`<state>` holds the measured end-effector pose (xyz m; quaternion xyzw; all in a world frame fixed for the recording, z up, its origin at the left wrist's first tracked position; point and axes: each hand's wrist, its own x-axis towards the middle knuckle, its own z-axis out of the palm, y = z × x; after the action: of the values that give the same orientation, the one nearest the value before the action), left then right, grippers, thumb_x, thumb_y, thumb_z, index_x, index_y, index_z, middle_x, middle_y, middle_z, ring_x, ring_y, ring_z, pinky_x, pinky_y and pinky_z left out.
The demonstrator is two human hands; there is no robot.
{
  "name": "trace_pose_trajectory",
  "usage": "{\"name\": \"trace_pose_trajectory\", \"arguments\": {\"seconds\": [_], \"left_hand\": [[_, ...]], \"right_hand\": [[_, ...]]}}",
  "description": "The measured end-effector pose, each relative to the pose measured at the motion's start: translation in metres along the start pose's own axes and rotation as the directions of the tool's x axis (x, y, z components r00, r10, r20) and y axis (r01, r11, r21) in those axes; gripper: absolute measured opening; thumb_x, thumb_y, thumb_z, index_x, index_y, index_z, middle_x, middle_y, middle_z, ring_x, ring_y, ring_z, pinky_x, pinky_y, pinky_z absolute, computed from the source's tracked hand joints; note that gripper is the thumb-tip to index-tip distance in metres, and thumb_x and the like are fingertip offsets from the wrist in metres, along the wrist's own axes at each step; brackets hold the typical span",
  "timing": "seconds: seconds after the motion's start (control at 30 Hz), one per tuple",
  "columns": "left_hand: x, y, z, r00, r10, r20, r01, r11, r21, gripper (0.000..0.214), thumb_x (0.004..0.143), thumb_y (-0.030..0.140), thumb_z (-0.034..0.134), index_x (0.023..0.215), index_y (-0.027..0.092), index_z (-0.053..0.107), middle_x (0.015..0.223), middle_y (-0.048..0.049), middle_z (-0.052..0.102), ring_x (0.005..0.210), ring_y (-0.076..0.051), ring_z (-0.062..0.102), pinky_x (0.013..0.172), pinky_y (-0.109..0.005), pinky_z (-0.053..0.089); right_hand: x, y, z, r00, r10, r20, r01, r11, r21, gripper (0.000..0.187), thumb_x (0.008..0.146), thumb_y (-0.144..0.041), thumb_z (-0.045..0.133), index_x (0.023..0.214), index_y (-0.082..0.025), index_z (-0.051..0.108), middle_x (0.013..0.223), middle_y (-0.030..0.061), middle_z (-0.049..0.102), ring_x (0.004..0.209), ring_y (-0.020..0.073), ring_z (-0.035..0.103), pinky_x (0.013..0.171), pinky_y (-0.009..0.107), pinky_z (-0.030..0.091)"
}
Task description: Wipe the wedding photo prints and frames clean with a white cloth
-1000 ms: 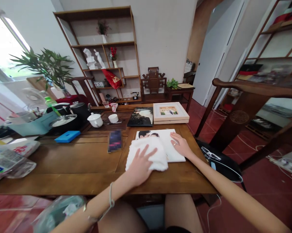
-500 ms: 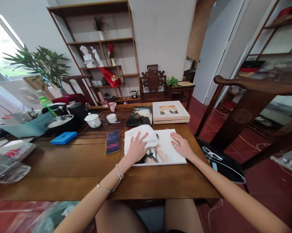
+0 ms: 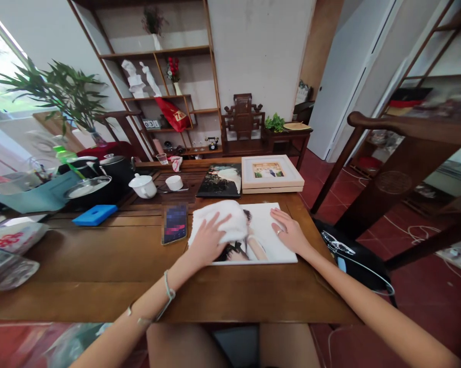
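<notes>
A photo panel point(image 3: 267, 240) with a white background and a printed figure lies flat on the wooden table. My left hand point(image 3: 209, 237) rests with spread fingers on a white cloth point(image 3: 236, 217), pressing it onto the panel's left part. The cloth hides much of the picture there. On the panel's right edge lies my right hand point(image 3: 290, 232), its fingers stretched out and holding nothing; a ring shows on one finger. Left of the cloth is a phone point(image 3: 175, 224) with its screen lit and blurred.
Behind the panel lie a dark photo panel point(image 3: 219, 181) and a pale box with a framed photo point(image 3: 272, 174). A white lidded cup point(image 3: 143, 186), a small white cup point(image 3: 174, 183) and a blue block point(image 3: 95, 215) stand left. A wooden chair point(image 3: 391, 179) stands right.
My left hand has slid a little to the left with the cloth, uncovering more of the picture's middle. My right hand stays on the panel's right edge. The view has shifted slightly.
</notes>
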<state>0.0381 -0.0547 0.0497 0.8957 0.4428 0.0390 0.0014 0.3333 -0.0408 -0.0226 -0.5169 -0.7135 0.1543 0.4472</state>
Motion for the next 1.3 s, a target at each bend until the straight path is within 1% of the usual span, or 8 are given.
{"name": "trace_pose_trajectory", "arguments": {"seconds": [0.1,0.17,0.37,0.53,0.77,0.93,1.13,1.3], "left_hand": [[0.024,-0.024,0.005,0.997,-0.049,-0.058,0.05,0.999,0.007,0.038,0.093,0.021,0.043,0.126,0.022,0.063,0.155,-0.0034,0.036,0.146,-0.033,0.024,0.11,-0.059,0.036],[0.026,-0.025,0.006,0.997,-0.036,-0.063,0.038,0.999,0.038,0.034,0.092,0.022,0.046,0.118,0.023,0.068,0.156,-0.0026,0.035,0.146,-0.035,0.022,0.109,-0.062,0.034],[-0.022,0.028,0.004,0.991,0.135,-0.021,-0.134,0.991,0.019,0.02,0.085,0.019,0.057,0.091,0.022,0.076,0.159,0.0016,0.026,0.148,-0.037,0.017,0.116,-0.063,0.021],[-0.048,0.05,0.0,0.952,0.305,-0.01,-0.305,0.951,-0.044,0.03,0.084,0.024,0.06,0.111,0.03,0.07,0.161,0.0073,0.02,0.149,-0.034,0.013,0.118,-0.06,0.02],[0.004,0.0,-0.002,0.998,0.06,0.034,-0.06,0.998,0.014,0.026,0.086,0.017,0.052,0.099,0.02,0.074,0.157,0.001,0.031,0.146,-0.037,0.023,0.114,-0.061,0.029],[0.026,-0.019,0.003,0.998,-0.001,-0.055,0.003,0.999,0.045,0.029,0.09,0.02,0.048,0.104,0.018,0.073,0.155,-0.0031,0.035,0.145,-0.038,0.024,0.111,-0.062,0.032],[-0.018,0.021,0.014,0.989,0.132,-0.074,-0.131,0.991,0.011,0.019,0.084,0.021,0.056,0.084,0.021,0.076,0.158,0.001,0.03,0.147,-0.039,0.02,0.116,-0.061,0.024],[-0.046,0.046,0.022,0.949,0.283,-0.138,-0.292,0.955,-0.048,0.018,0.081,0.028,0.063,0.094,0.027,0.075,0.16,0.0051,0.025,0.149,-0.036,0.012,0.12,-0.057,0.015]], "right_hand": [[0.001,0.0,-0.001,1.0,0.0,0.004,0.0,1.0,-0.005,0.041,0.085,-0.027,0.054,0.122,-0.016,0.067,0.133,0.0135,0.061,0.13,0.0272,0.051,0.112,0.049,0.038],[0.001,-0.001,-0.001,1.0,0.001,0.005,-0.001,1.0,-0.011,0.041,0.086,-0.027,0.054,0.123,-0.016,0.067,0.133,0.0128,0.061,0.13,0.0265,0.05,0.112,0.049,0.037],[-0.001,-0.006,-0.001,1.0,0.005,0.004,-0.005,1.0,-0.019,0.041,0.087,-0.027,0.052,0.125,-0.018,0.065,0.134,0.0123,0.06,0.13,0.0267,0.05,0.112,0.051,0.037],[-0.002,-0.008,-0.002,1.0,0.008,0.012,-0.008,1.0,-0.023,0.041,0.089,-0.029,0.051,0.126,-0.017,0.065,0.135,0.0135,0.059,0.131,0.0279,0.049,0.111,0.053,0.037],[-0.001,-0.007,-0.003,1.0,0.002,0.016,-0.001,1.0,-0.013,0.04,0.088,-0.029,0.053,0.125,-0.017,0.065,0.135,0.0133,0.059,0.13,0.0265,0.05,0.111,0.051,0.038],[-0.001,-0.007,-0.003,1.0,0.002,0.013,-0.001,1.0,-0.022,0.04,0.088,-0.028,0.053,0.125,-0.017,0.065,0.134,0.0128,0.06,0.13,0.0254,0.05,0.112,0.049,0.038],[-0.001,-0.012,-0.003,1.0,0.022,0.018,-0.022,1.0,-0.003,0.041,0.088,-0.026,0.052,0.126,-0.019,0.064,0.136,0.012,0.058,0.131,0.0259,0.049,0.112,0.049,0.037],[-0.002,-0.014,-0.005,0.999,0.025,0.03,-0.024,0.999,-0.022,0.041,0.089,-0.027,0.052,0.128,-0.02,0.064,0.137,0.0111,0.058,0.132,0.0264,0.048,0.113,0.05,0.036]]}}
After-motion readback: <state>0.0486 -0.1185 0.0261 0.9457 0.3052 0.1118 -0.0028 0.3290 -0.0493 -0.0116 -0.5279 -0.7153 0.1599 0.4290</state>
